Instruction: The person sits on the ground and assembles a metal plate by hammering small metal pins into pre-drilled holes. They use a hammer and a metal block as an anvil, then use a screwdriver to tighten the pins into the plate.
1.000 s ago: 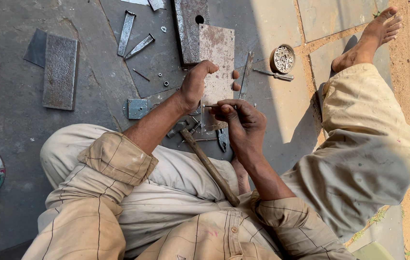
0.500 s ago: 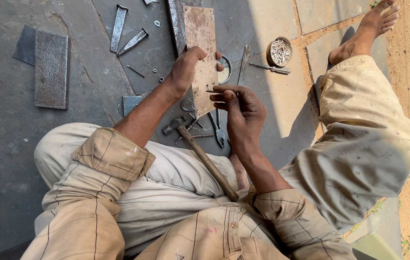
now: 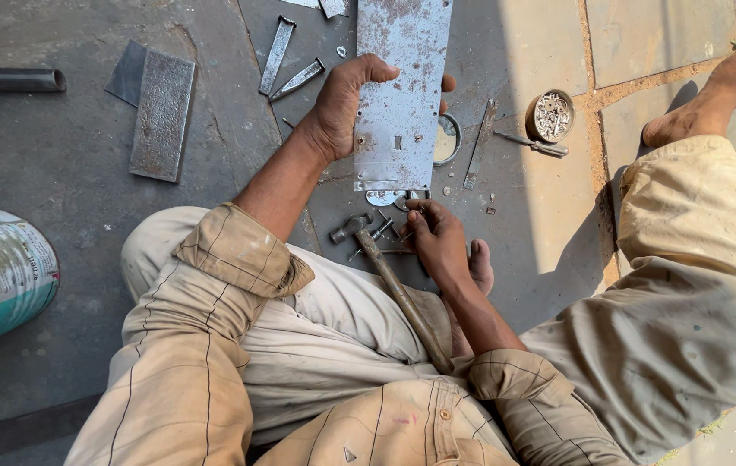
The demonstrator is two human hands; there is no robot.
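Metal plate: long, flat, rectangular, grey with rust speckles and small holes near its lower end. It stands lengthwise away from the person, lifted at an angle over the stone floor. A small fitting sits at its lower edge.

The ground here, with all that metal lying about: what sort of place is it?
Probably an open-air metalworking spot on stone paving. The left hand grips a long metal plate, a hammer lies by the right hand, and a small tin of metal bits sits nearby.
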